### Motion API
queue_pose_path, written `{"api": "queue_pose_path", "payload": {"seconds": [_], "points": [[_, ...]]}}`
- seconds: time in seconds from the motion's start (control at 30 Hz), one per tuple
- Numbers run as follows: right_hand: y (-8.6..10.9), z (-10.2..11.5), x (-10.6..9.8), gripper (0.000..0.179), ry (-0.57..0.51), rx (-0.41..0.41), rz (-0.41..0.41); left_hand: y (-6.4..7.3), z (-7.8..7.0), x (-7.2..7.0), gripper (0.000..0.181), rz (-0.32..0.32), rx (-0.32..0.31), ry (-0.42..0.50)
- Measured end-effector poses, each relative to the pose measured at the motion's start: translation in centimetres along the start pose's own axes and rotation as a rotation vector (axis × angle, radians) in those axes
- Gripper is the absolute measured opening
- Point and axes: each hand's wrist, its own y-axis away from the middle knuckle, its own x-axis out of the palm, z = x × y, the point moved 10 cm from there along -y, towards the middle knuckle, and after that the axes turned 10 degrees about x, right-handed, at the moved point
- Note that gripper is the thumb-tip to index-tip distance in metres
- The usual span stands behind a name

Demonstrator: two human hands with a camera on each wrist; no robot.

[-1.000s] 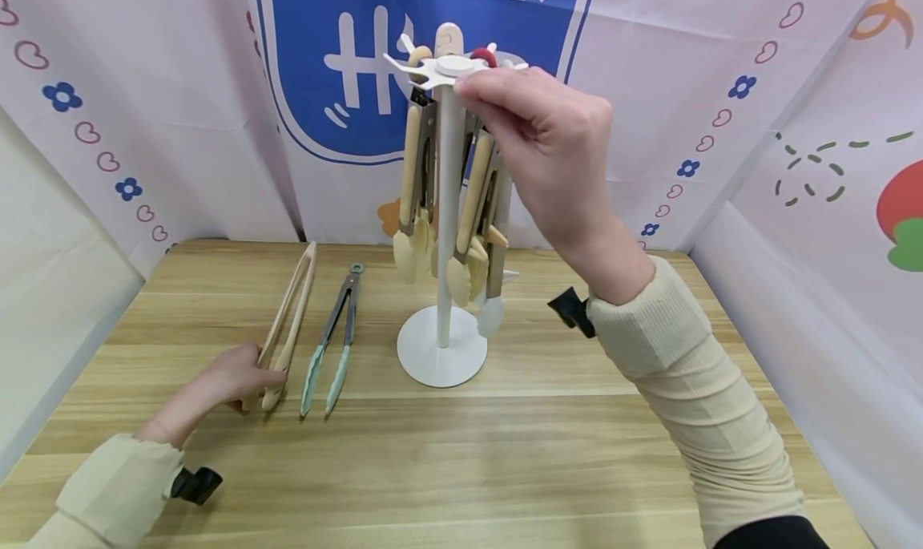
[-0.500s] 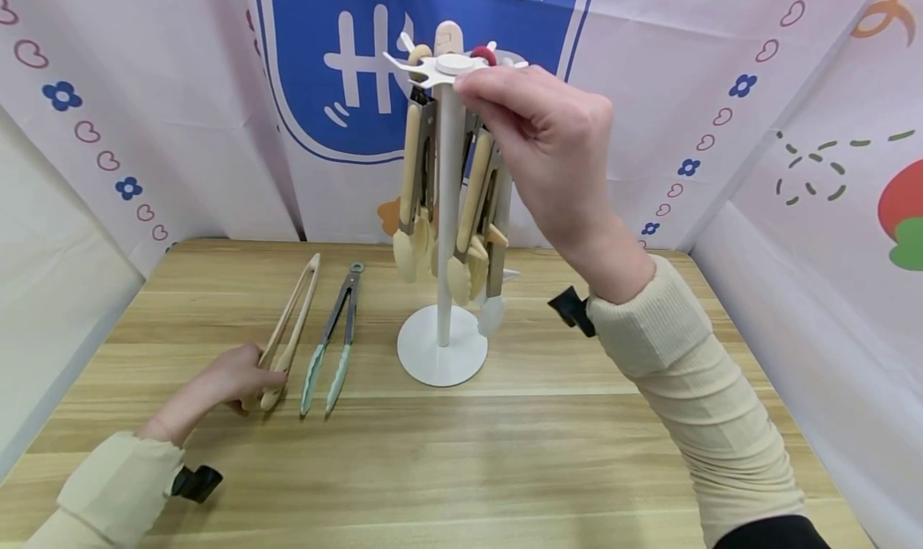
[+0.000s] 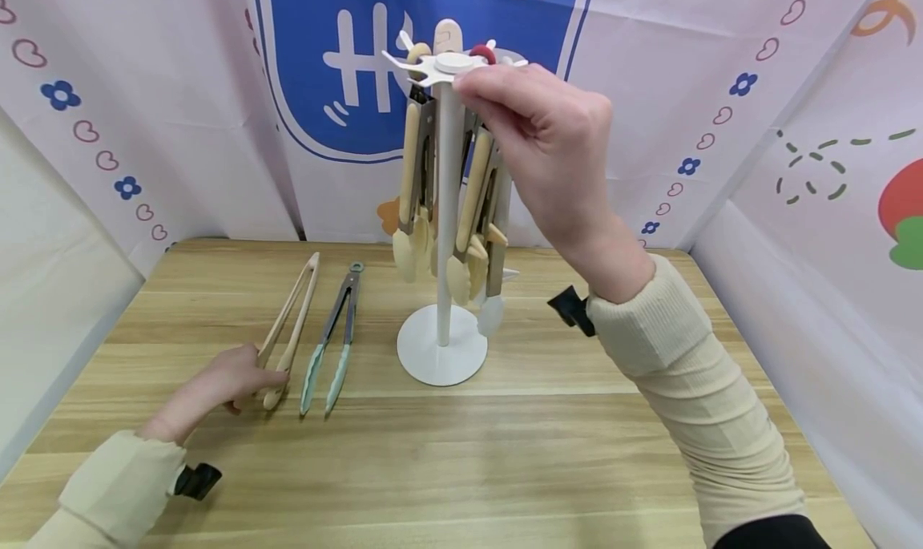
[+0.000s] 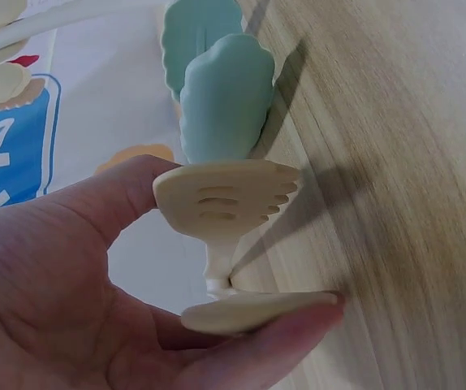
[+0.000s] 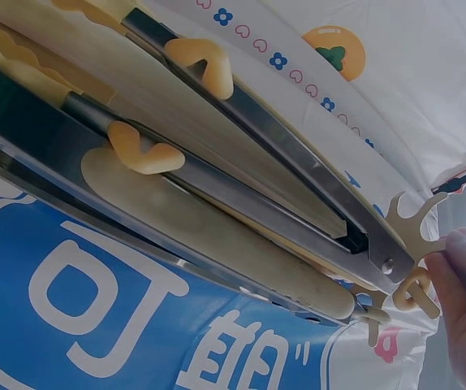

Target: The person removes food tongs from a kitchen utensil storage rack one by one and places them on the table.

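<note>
My left hand [image 3: 234, 374] grips beige tongs [image 3: 306, 302] by their head end, at the table's left side. In the left wrist view, the thumb lies against the slotted head [image 4: 225, 199] and the fingers curl under the other head [image 4: 245, 315]. The tong arms spread apart, with the joined end pointing away from me. My right hand [image 3: 558, 144] pinches the top of a white hanging rack [image 3: 445, 212] between thumb and fingertips. Several metal-armed tongs [image 3: 474, 192] with cream grips hang from its hooks; the right wrist view shows their steel arms [image 5: 290, 166] close up.
Mint-tipped tongs [image 3: 337, 337] lie spread on the wooden table [image 3: 562, 453], between the beige tongs and the rack's round white base [image 3: 425, 369]. A printed cloth [image 3: 346, 140] stands behind, with white cloth walls [image 3: 815, 292] at the sides.
The far end of the beige tongs has come slightly toward me and to the right, while my left hand stays nearly in place. My right hand and the rack have not visibly moved.
</note>
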Motion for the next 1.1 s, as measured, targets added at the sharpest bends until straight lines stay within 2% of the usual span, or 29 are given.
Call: {"api": "queue_pose_path", "payload": {"seconds": [0.4, 0.63, 0.77, 0.93, 1.1], "points": [[0.0, 0.0, 0.0, 0.007, 0.001, 0.005, 0.003, 0.4, 0.2, 0.0, 0.035, 0.011, -0.006, -0.102], [0.1, 0.0, 0.0, 0.007, 0.002, -0.001, 0.003, 0.7, -0.4, -0.3, 0.034, 0.015, 0.004, -0.137], [0.1, 0.0, 0.0, 0.007, 0.003, -0.003, 0.002, 0.6, -1.5, -1.4, 0.044, -0.016, 0.035, -0.217], [0.0, 0.0, 0.0, 0.007, 0.004, -0.001, 0.004, -0.3, -4.1, -3.3, 0.069, -0.132, 0.133, -0.274], [0.0, -0.2, 0.0, 0.007, 0.004, 0.011, 0.006, -1.1, -7.5, -4.4, 0.06, -0.198, 0.29, -0.238]]}}
